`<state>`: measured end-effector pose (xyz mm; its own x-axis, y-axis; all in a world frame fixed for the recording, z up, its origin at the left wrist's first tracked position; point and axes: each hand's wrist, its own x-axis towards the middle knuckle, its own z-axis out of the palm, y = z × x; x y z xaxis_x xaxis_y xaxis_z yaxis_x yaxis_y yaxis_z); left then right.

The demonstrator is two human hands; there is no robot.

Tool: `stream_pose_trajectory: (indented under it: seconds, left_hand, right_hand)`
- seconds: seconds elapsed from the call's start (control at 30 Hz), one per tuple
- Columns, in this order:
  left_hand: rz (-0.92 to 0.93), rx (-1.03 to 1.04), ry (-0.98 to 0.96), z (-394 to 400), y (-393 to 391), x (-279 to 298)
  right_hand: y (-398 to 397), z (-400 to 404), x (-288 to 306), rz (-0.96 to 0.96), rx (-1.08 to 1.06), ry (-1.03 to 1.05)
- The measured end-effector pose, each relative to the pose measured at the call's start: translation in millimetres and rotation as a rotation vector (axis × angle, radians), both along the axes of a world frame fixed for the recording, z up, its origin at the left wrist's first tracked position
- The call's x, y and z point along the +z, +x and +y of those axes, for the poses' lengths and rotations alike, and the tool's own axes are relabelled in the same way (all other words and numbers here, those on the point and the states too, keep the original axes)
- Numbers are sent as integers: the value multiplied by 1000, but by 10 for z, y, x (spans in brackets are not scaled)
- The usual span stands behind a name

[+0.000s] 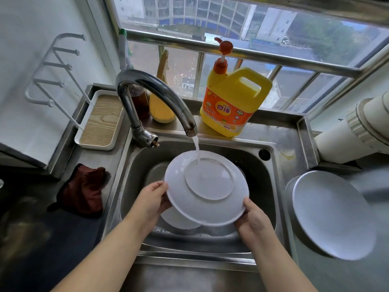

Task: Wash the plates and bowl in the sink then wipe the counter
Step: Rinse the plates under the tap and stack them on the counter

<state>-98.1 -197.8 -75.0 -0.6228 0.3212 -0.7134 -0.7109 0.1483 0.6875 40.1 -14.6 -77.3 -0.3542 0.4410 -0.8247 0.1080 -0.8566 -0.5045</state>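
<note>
I hold a white plate (pixel 207 186) upside down over the steel sink (pixel 271 186), its foot ring facing up. My left hand (pixel 152 200) grips its left rim and my right hand (pixel 253 218) grips its lower right rim. Water runs from the curved faucet (pixel 155 95) onto the plate's back. Under the plate, another white dish (pixel 179 220) lies in the sink, mostly hidden. A second white plate (pixel 332 213) lies on the counter to the right of the sink. A dark red cloth (pixel 84 190) lies crumpled on the counter to the left.
A yellow dish soap jug (pixel 233 102) with an orange pump stands on the ledge behind the sink, beside two bottles (pixel 161 98). A white tray with a wooden base (pixel 101 121) and wire rack sits at the back left. A white pipe (pixel 357 127) juts in at right.
</note>
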Motion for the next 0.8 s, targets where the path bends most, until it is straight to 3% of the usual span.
stream_pose_trajectory:
  seconds: [0.3,0.8]
  left_hand:
    - [148,24,-13,-128,33,128]
    - [359,126,-40,-367,-141,61]
  right_hand:
    - [-73,-115,-101,11,1,-154]
    - [-473,-175,12,111,112,-38]
